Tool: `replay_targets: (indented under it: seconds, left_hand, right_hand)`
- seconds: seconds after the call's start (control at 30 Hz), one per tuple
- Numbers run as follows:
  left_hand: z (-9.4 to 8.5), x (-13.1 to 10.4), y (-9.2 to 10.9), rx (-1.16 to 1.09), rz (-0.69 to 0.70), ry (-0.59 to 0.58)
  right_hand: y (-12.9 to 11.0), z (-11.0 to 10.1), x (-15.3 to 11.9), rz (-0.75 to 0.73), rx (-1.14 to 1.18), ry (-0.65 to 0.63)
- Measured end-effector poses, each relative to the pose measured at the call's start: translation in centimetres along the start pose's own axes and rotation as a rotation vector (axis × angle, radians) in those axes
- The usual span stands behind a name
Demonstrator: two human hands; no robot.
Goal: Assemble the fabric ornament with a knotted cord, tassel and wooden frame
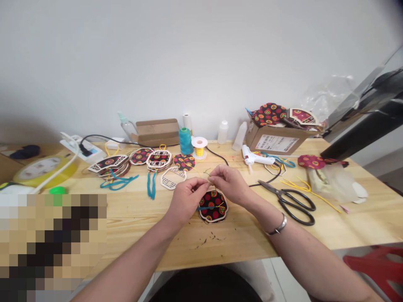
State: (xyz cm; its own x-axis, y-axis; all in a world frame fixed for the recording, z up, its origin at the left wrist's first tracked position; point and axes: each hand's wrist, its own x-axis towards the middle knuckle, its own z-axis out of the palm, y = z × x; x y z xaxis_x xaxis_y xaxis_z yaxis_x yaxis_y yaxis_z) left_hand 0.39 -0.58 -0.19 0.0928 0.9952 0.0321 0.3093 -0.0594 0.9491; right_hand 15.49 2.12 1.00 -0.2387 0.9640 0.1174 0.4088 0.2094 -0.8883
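My left hand (189, 196) and my right hand (231, 183) meet over the middle of the table, both with fingers pinched together. A short greenish end of thin cord (207, 171) sticks up from between the fingertips; most of it is hidden. Just below lies a patterned fabric ornament (214, 208), black with red and yellow motifs and a pale wooden rim. Across its face run a teal cord and a small yellow tie. Beside my left hand rest a bare wooden lattice frame (172, 179) and a fabric-covered piece (184, 162).
Black-handled scissors (296, 202) and a white glue gun (256, 158) lie to the right. Behind stand a teal thread cone (186, 141), a yellow cord spool (199, 149) and a cardboard box (273, 140). Stacked ornaments (113, 167) and a tape roll (47, 170) sit left.
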Motion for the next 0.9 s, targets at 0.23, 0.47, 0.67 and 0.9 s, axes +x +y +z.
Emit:
replay_targets:
  seconds: [0.23, 0.47, 0.67, 0.9]
  left_hand:
    - [0.09, 0.29, -0.4, -0.033, 0.109, 0.029]
    - [0.3, 0.11, -0.33, -0.183, -0.114, -0.086]
    - [0.25, 0.11, -0.18, -0.226, -0.057, -0.087]
    - [0.22, 0.08, -0.19, -0.237, -0.05, -0.083]
  right_hand:
    - [0.02, 0.05, -0.14, -0.045, -0.021, -0.01]
    - [-0.05, -0.04, -0.24, -0.031, -0.022, -0.034]
    - [0.07, -0.02, -0.16, -0.025, -0.002, -0.039]
    - [0.04, -0.03, -0.06, 0.025, 0.01, -0.033]
